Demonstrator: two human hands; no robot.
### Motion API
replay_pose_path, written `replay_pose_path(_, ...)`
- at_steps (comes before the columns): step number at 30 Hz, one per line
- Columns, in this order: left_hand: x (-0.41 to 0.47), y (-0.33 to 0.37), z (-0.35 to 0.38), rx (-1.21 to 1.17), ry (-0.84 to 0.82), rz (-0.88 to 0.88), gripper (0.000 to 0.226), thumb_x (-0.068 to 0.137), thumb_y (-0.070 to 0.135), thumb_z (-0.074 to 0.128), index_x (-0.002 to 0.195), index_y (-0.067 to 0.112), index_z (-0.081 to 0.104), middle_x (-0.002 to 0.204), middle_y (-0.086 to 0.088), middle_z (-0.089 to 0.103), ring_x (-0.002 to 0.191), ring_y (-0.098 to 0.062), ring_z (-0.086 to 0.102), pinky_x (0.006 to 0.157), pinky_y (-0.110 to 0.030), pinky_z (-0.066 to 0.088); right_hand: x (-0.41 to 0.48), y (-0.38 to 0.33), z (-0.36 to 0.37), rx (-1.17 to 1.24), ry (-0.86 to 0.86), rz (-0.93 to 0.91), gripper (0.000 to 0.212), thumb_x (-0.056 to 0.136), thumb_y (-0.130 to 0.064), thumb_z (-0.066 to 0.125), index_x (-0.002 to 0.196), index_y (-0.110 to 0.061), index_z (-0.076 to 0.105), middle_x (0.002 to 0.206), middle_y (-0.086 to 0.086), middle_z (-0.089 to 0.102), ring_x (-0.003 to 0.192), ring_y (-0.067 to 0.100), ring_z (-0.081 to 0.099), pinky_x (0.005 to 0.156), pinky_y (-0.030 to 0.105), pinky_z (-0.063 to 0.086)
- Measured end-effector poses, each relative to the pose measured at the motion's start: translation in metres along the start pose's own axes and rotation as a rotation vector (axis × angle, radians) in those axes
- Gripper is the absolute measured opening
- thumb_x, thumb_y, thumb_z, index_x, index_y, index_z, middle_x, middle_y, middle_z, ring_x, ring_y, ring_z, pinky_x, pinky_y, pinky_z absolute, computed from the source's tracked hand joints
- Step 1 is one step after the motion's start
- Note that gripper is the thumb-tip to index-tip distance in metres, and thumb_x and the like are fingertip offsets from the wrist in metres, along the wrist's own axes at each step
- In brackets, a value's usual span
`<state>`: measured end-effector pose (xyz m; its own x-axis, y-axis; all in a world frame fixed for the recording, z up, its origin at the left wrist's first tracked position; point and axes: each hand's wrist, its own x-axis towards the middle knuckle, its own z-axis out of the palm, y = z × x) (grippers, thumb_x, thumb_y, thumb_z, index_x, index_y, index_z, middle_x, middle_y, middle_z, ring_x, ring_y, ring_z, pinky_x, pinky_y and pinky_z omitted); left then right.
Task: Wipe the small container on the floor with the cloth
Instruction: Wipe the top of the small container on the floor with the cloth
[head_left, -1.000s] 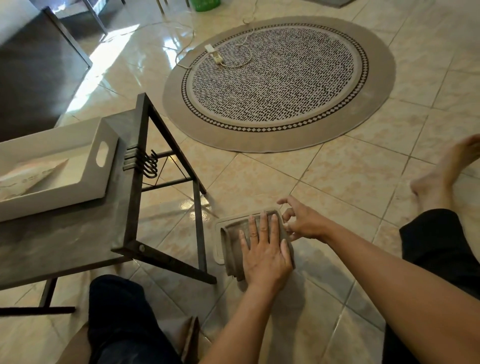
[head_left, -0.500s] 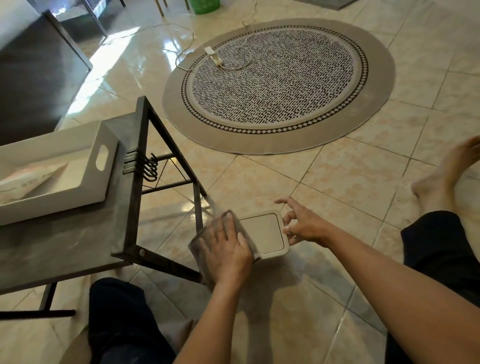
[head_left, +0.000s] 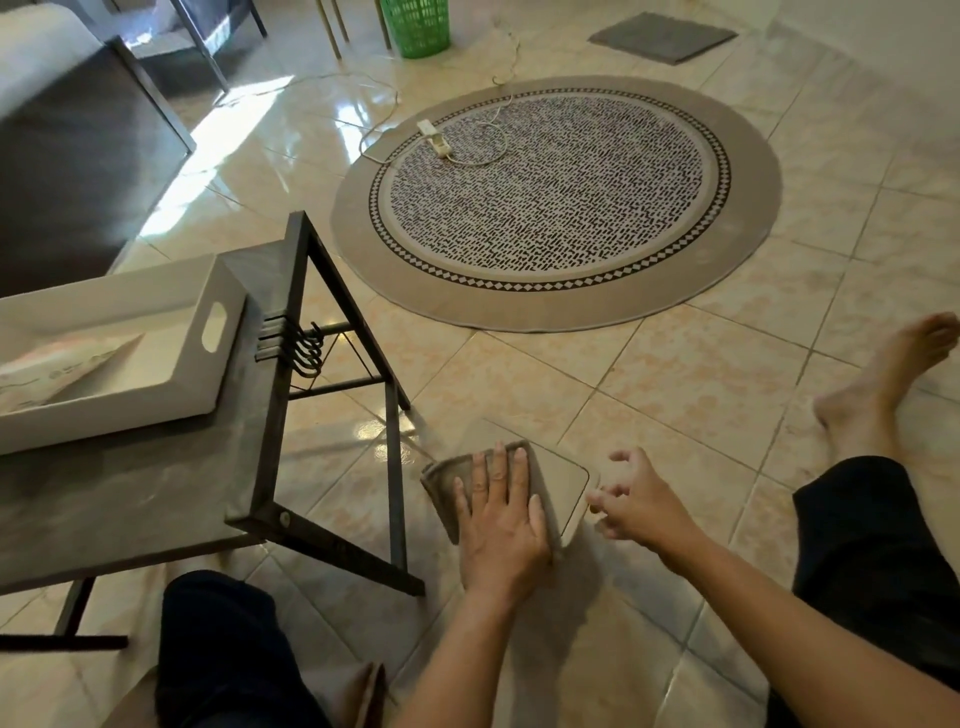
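While the small container sits on the tiled floor just right of the tabletop's leg, the left hand presses a grey cloth flat onto it, fingers together. Right hand hovers beside its edge, fingers loosely spread, gripping nothing.

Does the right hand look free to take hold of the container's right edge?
Probably yes: the right hand hovers open beside the container, whose right edge is bare; the left hand and cloth cover only its left part.
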<state>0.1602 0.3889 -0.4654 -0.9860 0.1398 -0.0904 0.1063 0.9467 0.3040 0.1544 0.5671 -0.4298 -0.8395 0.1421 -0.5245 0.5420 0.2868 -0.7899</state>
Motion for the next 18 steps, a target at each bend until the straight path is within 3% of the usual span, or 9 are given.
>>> replay_pose_path(3,0.003,-0.003,-0.006,0.029,-0.022,0.062,0.064,0.097,0.042,0.018,0.155,0.028,-0.006,0.162,0.004,-0.017,0.145,-0.014,-0.027,0.115,-0.042,-0.019,0.02,-0.021,-0.009,-0.335,0.07,-0.159,0.029,0.095,-0.023,0.06,0.124,-0.022,0.055,0.098,0.004,0.065,0.088,0.023,0.062,0.08,0.037,0.051)
replay_pose_path(8,0.005,-0.01,-0.01,0.057,-0.063,0.122,0.064,0.099,0.042,0.02,0.154,0.029,-0.011,0.162,0.004,-0.021,0.144,-0.012,-0.031,0.116,-0.043,-0.018,0.051,-0.055,0.001,-0.522,-0.228,-0.283,0.036,0.098,-0.015,0.052,0.133,-0.022,0.053,0.104,0.002,0.063,0.093,0.02,0.06,0.076,0.03,0.047)
replay_pose_path(11,0.004,-0.011,-0.011,0.089,-0.07,0.124,0.064,0.1,0.041,0.019,0.154,0.028,-0.012,0.162,0.004,-0.022,0.144,-0.013,-0.031,0.117,-0.045,-0.016,0.057,-0.057,-0.001,-0.506,-0.279,-0.279,0.042,0.093,-0.01,0.061,0.133,-0.021,0.053,0.094,-0.002,0.06,0.086,0.016,0.057,0.07,0.025,0.044)
replay_pose_path(15,0.007,-0.001,-0.008,0.098,-0.072,0.067,0.064,0.098,0.041,0.015,0.154,0.027,-0.011,0.162,0.002,-0.02,0.145,-0.016,-0.028,0.119,-0.046,-0.013,0.053,-0.048,-0.007,-0.493,-0.293,-0.25,0.04,0.092,-0.011,0.064,0.129,-0.026,0.058,0.095,-0.003,0.06,0.097,0.019,0.059,0.09,0.035,0.048)
replay_pose_path(18,0.009,0.012,-0.005,0.074,-0.075,0.019,0.064,0.098,0.041,0.015,0.154,0.026,-0.012,0.162,0.001,-0.021,0.145,-0.018,-0.028,0.117,-0.047,-0.015,0.046,-0.04,-0.011,-0.484,-0.26,-0.248,0.043,0.092,-0.011,0.065,0.132,-0.025,0.059,0.099,-0.001,0.062,0.1,0.018,0.059,0.09,0.031,0.045)
